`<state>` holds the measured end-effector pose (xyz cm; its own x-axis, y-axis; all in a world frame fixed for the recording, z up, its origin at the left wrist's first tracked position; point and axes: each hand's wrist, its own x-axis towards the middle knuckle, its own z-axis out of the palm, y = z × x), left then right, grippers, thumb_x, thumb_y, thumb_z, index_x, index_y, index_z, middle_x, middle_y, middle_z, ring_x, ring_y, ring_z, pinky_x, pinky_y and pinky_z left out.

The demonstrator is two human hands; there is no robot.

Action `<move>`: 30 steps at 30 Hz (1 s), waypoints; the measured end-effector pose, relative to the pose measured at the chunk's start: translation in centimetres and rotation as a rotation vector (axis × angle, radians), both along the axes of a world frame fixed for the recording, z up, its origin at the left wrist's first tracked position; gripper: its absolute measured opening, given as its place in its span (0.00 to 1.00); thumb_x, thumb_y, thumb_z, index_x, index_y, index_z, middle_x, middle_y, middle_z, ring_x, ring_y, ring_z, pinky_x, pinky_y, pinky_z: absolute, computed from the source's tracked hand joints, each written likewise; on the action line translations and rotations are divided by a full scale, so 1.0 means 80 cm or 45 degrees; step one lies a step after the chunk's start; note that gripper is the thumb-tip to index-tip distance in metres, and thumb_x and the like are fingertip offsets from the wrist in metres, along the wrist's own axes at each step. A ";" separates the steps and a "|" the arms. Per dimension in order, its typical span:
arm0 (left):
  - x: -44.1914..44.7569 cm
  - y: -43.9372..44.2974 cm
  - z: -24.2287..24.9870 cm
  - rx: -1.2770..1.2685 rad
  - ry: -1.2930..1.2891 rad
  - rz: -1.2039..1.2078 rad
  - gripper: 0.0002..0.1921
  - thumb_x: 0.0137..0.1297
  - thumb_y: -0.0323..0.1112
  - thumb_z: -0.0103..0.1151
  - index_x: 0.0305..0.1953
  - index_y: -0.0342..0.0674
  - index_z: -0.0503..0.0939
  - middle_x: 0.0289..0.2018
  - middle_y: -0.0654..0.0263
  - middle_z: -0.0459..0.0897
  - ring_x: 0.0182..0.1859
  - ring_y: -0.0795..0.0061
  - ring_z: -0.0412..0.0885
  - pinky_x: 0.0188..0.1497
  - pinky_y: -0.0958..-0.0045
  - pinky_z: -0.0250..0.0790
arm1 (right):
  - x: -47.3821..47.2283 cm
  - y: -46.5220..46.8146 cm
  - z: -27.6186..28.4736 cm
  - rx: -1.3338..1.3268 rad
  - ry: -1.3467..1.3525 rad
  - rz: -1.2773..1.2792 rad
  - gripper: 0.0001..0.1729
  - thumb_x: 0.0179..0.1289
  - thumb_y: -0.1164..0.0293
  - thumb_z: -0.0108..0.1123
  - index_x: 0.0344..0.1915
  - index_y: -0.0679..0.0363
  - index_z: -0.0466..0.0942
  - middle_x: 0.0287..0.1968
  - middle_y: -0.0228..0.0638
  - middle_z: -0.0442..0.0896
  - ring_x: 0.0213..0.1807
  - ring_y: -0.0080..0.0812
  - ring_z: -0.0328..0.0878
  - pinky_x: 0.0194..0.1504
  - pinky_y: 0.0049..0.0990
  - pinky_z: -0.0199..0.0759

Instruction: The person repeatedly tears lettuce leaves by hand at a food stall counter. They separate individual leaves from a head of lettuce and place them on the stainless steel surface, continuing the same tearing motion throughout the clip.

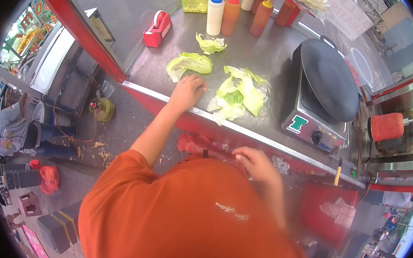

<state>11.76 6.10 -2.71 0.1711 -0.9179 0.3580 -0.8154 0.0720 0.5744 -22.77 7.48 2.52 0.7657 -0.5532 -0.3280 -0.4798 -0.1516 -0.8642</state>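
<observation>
My left hand [188, 92] rests at the front of the metal counter [153, 68], fingers curled, against the lower edge of a curved lettuce leaf [193, 63]. Whether it pinches anything is hidden. In front of my body, below the counter's edge, my right hand [260, 165] hangs with loosely bent fingers and nothing visible in it. To the right of my left hand, several torn lettuce leaves [247, 94] lie in an overlapping heap, partly over the counter's front edge. A smaller lettuce piece [211, 45] lies farther back.
A red tape dispenser [158, 30] stands back left. Behind the lettuce are squeeze bottles [229, 16] and a green basket [195, 2] of shredded greens. At right, a dark pan [328, 78] leans on a gas stove [312, 128]. Beyond it, a vertical spit holds reddish meat [386, 127].
</observation>
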 end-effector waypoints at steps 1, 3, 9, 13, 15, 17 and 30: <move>-0.003 -0.001 0.006 0.061 0.020 0.007 0.08 0.68 0.33 0.63 0.46 0.39 0.83 0.46 0.54 0.83 0.52 0.52 0.81 0.57 0.58 0.72 | 0.006 0.002 0.001 0.084 -0.079 -0.054 0.15 0.78 0.66 0.55 0.53 0.64 0.81 0.41 0.39 0.87 0.45 0.33 0.84 0.49 0.30 0.77; -0.018 0.005 0.021 0.127 0.192 -0.031 0.08 0.70 0.33 0.61 0.46 0.39 0.83 0.45 0.54 0.83 0.51 0.51 0.81 0.56 0.58 0.73 | 0.017 0.007 0.001 0.382 -0.281 -0.250 0.16 0.79 0.65 0.53 0.56 0.65 0.79 0.42 0.37 0.86 0.46 0.28 0.84 0.49 0.28 0.78; -0.147 0.064 0.049 0.384 0.354 -0.945 0.10 0.72 0.34 0.56 0.49 0.40 0.84 0.50 0.60 0.84 0.57 0.57 0.79 0.59 0.60 0.72 | 0.019 0.014 -0.016 1.455 -0.915 -0.779 0.23 0.82 0.59 0.49 0.60 0.68 0.73 0.51 0.42 0.84 0.52 0.36 0.85 0.54 0.34 0.80; -0.190 0.060 0.045 0.135 0.249 -1.053 0.14 0.70 0.40 0.63 0.53 0.43 0.85 0.48 0.59 0.86 0.54 0.55 0.82 0.58 0.60 0.74 | -0.020 0.018 -0.063 1.459 -0.971 -0.874 0.18 0.80 0.63 0.53 0.58 0.64 0.76 0.48 0.39 0.85 0.46 0.32 0.84 0.48 0.30 0.80; -0.185 0.051 0.045 0.190 0.382 -0.886 0.13 0.71 0.40 0.62 0.51 0.42 0.85 0.47 0.58 0.86 0.53 0.56 0.83 0.57 0.60 0.75 | -0.055 0.025 -0.095 1.339 -0.917 -0.863 0.15 0.79 0.64 0.54 0.55 0.62 0.78 0.45 0.37 0.85 0.43 0.29 0.82 0.46 0.27 0.79; -0.172 0.022 0.044 0.041 0.432 -0.707 0.11 0.72 0.41 0.62 0.44 0.40 0.85 0.43 0.59 0.86 0.47 0.56 0.83 0.53 0.60 0.75 | -0.092 0.036 -0.126 1.156 -0.747 -0.806 0.13 0.79 0.65 0.55 0.51 0.61 0.80 0.39 0.36 0.85 0.39 0.27 0.81 0.44 0.24 0.78; -0.108 -0.090 0.016 0.284 0.542 0.120 0.18 0.67 0.42 0.68 0.52 0.40 0.79 0.45 0.59 0.84 0.47 0.64 0.85 0.49 0.64 0.77 | -0.237 0.045 -0.201 -0.375 0.792 -0.735 0.25 0.71 0.58 0.59 0.59 0.64 0.79 0.58 0.55 0.82 0.60 0.54 0.80 0.62 0.43 0.72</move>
<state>3.16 -1.07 -1.44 0.3457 -0.9377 0.0345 -0.5020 -0.1538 0.8511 -41.69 11.11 -13.59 0.0737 -0.9241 -0.3749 -0.9182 0.0838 -0.3871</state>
